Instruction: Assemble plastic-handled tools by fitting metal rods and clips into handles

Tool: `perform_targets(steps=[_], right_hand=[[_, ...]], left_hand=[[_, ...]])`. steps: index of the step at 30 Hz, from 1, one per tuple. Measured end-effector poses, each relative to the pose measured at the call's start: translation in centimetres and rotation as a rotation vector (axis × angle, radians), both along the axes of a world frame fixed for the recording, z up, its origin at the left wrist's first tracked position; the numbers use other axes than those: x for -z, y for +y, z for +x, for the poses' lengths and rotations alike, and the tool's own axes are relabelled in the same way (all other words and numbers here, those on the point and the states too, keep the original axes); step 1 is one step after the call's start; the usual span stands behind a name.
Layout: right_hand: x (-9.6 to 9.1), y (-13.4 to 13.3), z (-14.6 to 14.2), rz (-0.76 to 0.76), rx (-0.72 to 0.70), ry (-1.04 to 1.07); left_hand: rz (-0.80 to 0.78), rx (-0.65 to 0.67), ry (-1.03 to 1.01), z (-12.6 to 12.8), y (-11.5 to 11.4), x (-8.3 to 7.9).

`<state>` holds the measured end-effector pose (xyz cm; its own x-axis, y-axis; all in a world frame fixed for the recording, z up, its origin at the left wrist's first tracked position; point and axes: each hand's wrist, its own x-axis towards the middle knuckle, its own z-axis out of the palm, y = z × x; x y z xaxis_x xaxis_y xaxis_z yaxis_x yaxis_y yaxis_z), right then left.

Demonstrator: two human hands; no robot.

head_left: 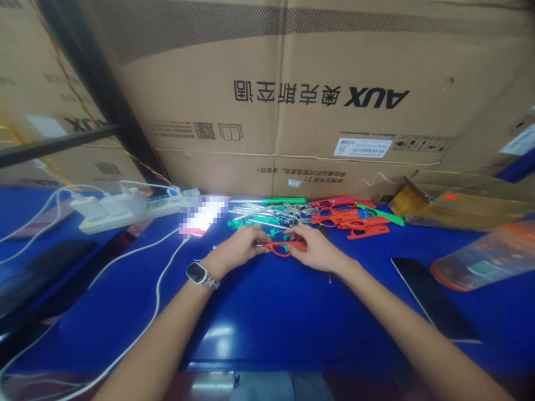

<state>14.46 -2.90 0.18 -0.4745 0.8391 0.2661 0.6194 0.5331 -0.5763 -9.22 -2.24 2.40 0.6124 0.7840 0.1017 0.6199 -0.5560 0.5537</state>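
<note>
Low over the blue table, both of my hands grip a red long-nosed lighter [276,245] with a trigger loop. Its handle end sits in my right hand [314,248], fingers closed around it. My left hand [239,247], with a watch [196,272] on the wrist, pinches the front end, and a thin metal tube pokes out on its far side. Just behind the hands lie loose green plastic parts [236,224], several metal tubes [251,210] and small wired pieces. Red lighter handles [363,224] are heaped behind my right hand.
A white power strip [137,214] with chargers and cables stands at left, beside a lit phone [209,214]. To the right are a dark phone [434,301], a plastic jar [485,256] and a brown package [463,209]. A large cardboard box [188,100] forms the back wall.
</note>
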Motion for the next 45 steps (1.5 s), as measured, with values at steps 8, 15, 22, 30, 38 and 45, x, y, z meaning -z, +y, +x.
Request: perform_targets(steps=[8,15,22,30,38,45], right_hand=[[-0.5,-0.5,-1.2,0.005,0.131,-0.004],[0.0,-0.4,-1.3,0.02,0.111,0.055],[-0.9,-0.9,-1.0,0.06,0.031,-0.023],[-2.1,-0.3,1.9,-0.041,-0.114,-0.141],[-1.9,0.1,2.7,-0.056,-0.145,-0.049],[-1.9,0.1,2.7,-0.094,-0.106,-0.064]], left_hand=[[0.07,0.029,0.025,-0.2,0.2,0.8],[0.1,0.001,0.051,0.1,-0.4,0.7],[0.209,-0.017,0.134,1.8,-1.3,0.5],[0.189,-0.023,0.132,1.7,-0.9,0.8],[0.173,-0.02,0.106,2.2,-1.2,0.4],[0.168,-0.023,0.14,2.5,-1.3,0.6]])
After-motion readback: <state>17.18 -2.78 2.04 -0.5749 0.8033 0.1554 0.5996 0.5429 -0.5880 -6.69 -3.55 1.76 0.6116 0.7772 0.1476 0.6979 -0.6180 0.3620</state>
